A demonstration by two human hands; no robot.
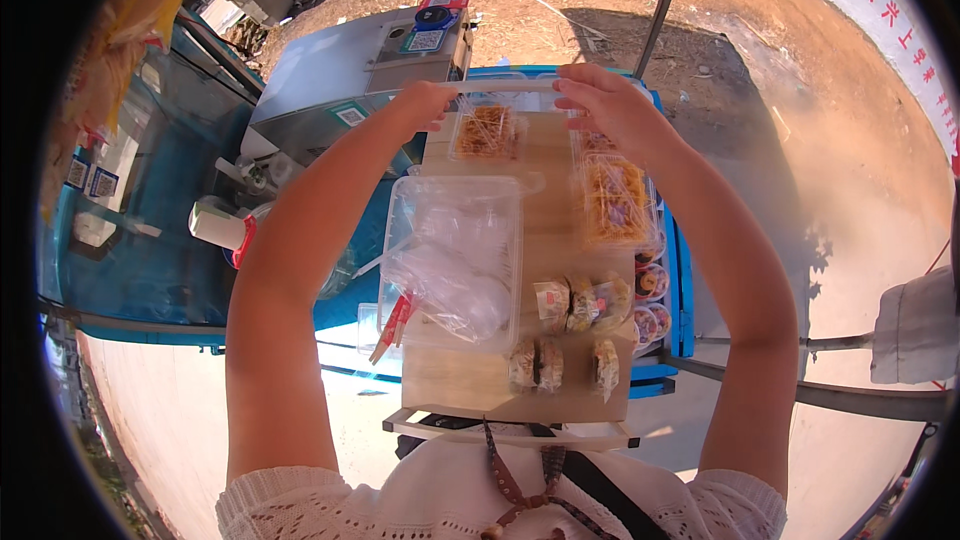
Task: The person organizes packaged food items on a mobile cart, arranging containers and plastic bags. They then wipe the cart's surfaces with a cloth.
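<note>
Both my arms reach forward over a wooden board. My left hand grips one end of a pale, flat bar-like edge at the far end of the board; what it belongs to is unclear. At its other end is my right hand, fingers partly spread; whether it grips the edge cannot be told. Just below lies a clear pack of orange-brown snacks, and under my right forearm more such packs. Nearer to me stands a clear plastic tub holding plastic bags and red-wrapped sticks.
Wrapped food pieces lie on the near right of the board, beside lidded cups. Left are a metal box bearing printed codes and a paper cup. Metal poles rise from the blue cart frame.
</note>
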